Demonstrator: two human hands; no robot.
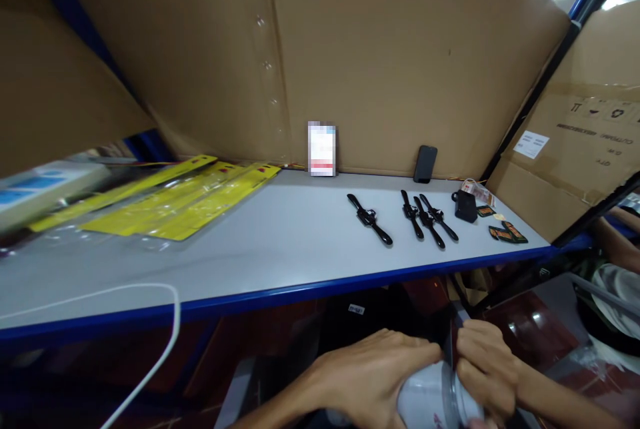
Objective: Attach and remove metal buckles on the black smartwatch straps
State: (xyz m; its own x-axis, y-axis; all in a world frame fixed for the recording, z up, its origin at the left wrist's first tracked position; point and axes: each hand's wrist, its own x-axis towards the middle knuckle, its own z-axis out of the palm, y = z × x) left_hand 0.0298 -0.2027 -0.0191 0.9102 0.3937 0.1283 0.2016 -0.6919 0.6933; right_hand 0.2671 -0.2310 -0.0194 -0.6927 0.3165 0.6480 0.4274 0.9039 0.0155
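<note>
White cylinder lies between left hand and right hand, touching both.

Right of centre in the frame are four black two-handled tools, one by itself and three grouped, with one small black case and at least three small dark-and-orange cards farther right, overlap blurring the exact number. The left side has three yellow cards, one white-and-blue box and one white cable; along the middle stand one lit screen and one dark phone. At lower right, two hands, a left and a right, share one white container.
</note>
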